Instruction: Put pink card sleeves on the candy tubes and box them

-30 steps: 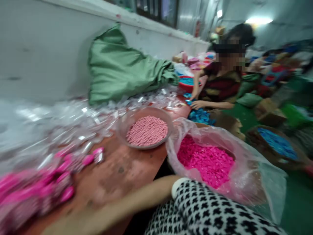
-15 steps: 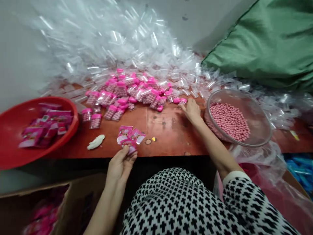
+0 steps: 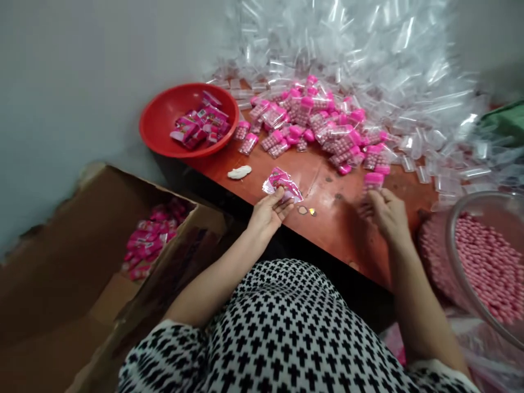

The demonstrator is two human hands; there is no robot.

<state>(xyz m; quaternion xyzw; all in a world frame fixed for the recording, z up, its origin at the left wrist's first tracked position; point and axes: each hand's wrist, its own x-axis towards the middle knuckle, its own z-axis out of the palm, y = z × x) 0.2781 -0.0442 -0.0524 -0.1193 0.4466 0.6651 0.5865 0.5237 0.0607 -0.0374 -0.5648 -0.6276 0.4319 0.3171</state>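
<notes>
My left hand is closed at the table's front edge, with the thumb on top of small pink printed packets fanned out over the tabletop. My right hand pinches a small clear jar with a pink cap, held above the table; the fingers hide its lower part. Beyond the hands lies a heap of similar capped jars filled with pink beads. A crumpled white scrap rests to the left of the packets.
A red bowl with pink packets stands at the table's left end. Pink beads fill a clear basin at right. Empty clear jars are piled at the back. On the left, a cardboard box holds more pink packets.
The view has swung left, showing more of the box. My right hand has lifted a capped jar from the heap's right edge and drawn it nearer. My left hand still holds the packets.
</notes>
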